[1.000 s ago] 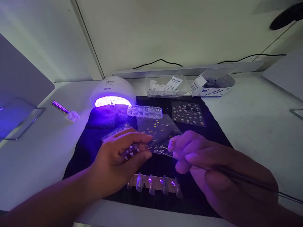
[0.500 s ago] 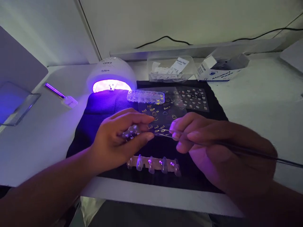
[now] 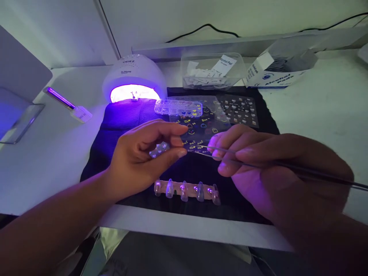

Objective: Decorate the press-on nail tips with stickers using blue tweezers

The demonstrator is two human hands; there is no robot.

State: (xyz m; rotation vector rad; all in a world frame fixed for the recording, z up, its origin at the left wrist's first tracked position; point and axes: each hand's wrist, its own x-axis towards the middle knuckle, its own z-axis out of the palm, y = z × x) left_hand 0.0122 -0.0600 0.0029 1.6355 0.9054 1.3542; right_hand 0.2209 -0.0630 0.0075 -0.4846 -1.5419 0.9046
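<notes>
Sticker sheet [image 3: 201,126] lifted, UV lamp [image 3: 134,78] behind, nail tips [image 3: 185,189] below

Left hand [image 3: 138,161] pinches sticker sheet [image 3: 201,128]; right hand [image 3: 270,172] holds tweezers [image 3: 287,168]

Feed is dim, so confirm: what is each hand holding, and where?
Left hand pinches the clear sticker sheet at its near edge; right hand grips thin metal tweezers mid-shaft.

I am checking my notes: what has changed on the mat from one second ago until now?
The left hand has lifted the clear sticker sheet off the black mat; earlier it lay flat. The right hand still holds the thin metal tweezers at its edge. The strip of clear nail tips and glowing white nail lamp stayed.
</notes>
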